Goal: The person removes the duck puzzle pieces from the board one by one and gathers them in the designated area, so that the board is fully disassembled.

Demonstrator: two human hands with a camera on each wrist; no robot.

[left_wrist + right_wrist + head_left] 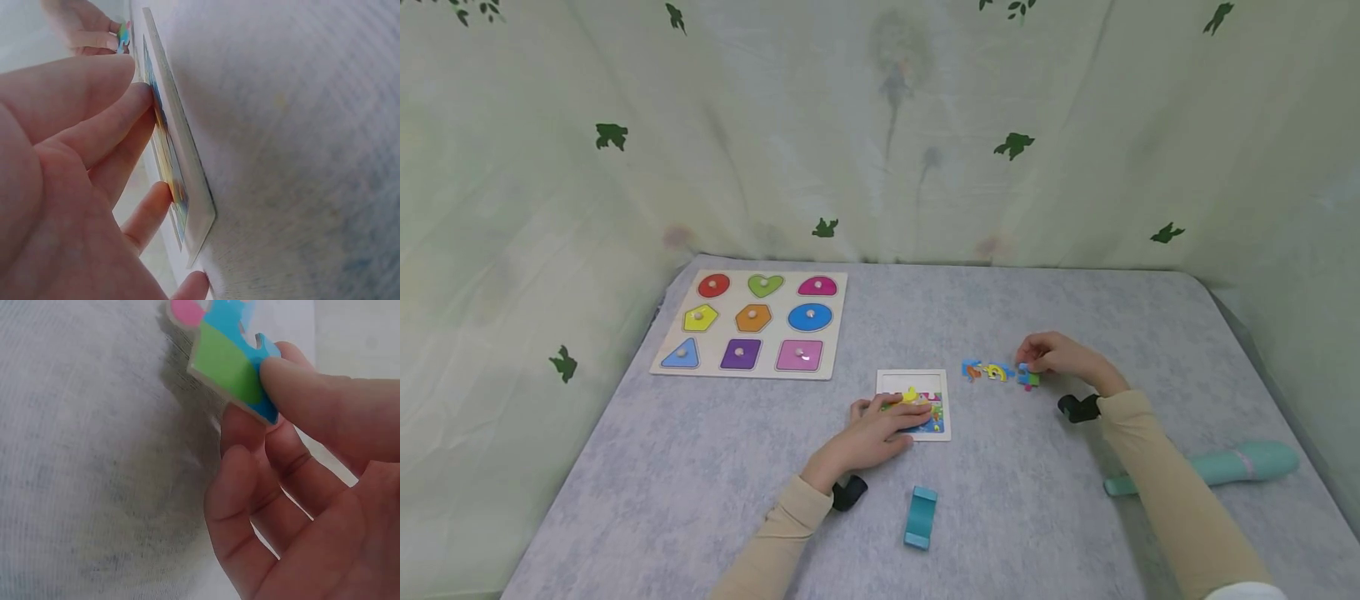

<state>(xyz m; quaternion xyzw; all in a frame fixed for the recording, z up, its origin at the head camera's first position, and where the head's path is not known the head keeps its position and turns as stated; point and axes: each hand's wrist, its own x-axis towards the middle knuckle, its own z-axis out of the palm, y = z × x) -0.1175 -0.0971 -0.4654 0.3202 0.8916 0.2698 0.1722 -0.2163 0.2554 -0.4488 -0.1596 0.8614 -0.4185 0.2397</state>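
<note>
Between thumb and fingers my right hand [1060, 357] pinches a jigsaw piece [228, 362], blue and green with a pink knob. It is held a little off the table in the right wrist view. Left of it lie loose jigsaw pieces [997, 372], one showing a yellow figure, another blue and orange. My left hand [874, 433] rests with extended fingers on the partly filled puzzle in a white frame tray [913, 377]. The tray's upper part shows bare white; the fingers cover some of the picture. In the left wrist view, fingertips touch the tray's surface [167, 150].
A wooden shape board [748, 367] with several coloured knobbed shapes lies at the back left. A teal U-shaped block [920, 518] sits in front of the tray. Under the right forearm lies a mint-green long-handled object [1255, 462]. A patterned curtain [850, 125] stands behind the table.
</note>
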